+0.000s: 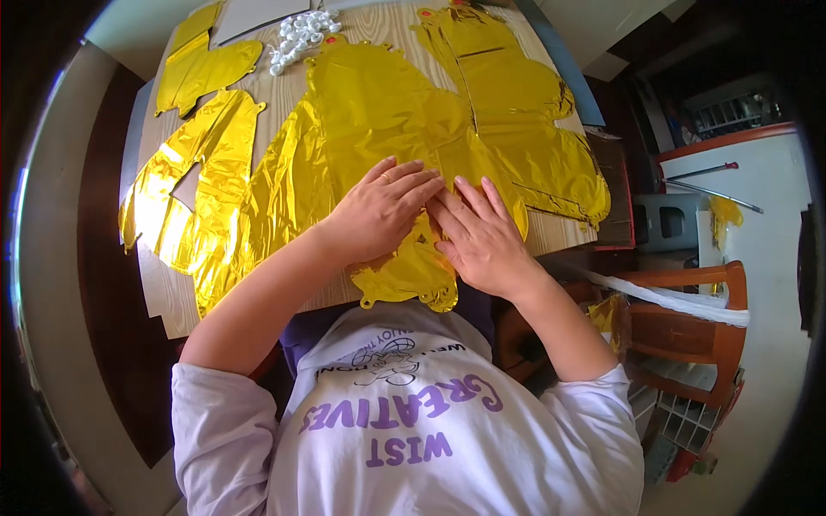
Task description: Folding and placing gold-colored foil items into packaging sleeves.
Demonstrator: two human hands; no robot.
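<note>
A large gold foil balloon [370, 112], uninflated and flat, lies across the middle of the wooden table, its near end at the edge by my body. My left hand [379, 211] lies flat on it, palm down, fingers stretched toward the right. Beside it my right hand [486, 241] also presses on the foil with fingers extended. The fingertips of both hands meet near the middle, the left ones over the right. What lies beneath my palms is hidden. A gold letter-shaped foil balloon [228, 163] lies at the left, and another gold balloon [508, 86] at the right.
A folded gold balloon [202, 73] lies at the far left of the wooden table [163, 297]. Small white coiled pieces [301, 34] are heaped at the far edge beside a grey board [258, 17]. A wooden chair [688, 318] and a grey plastic stool [667, 224] stand right.
</note>
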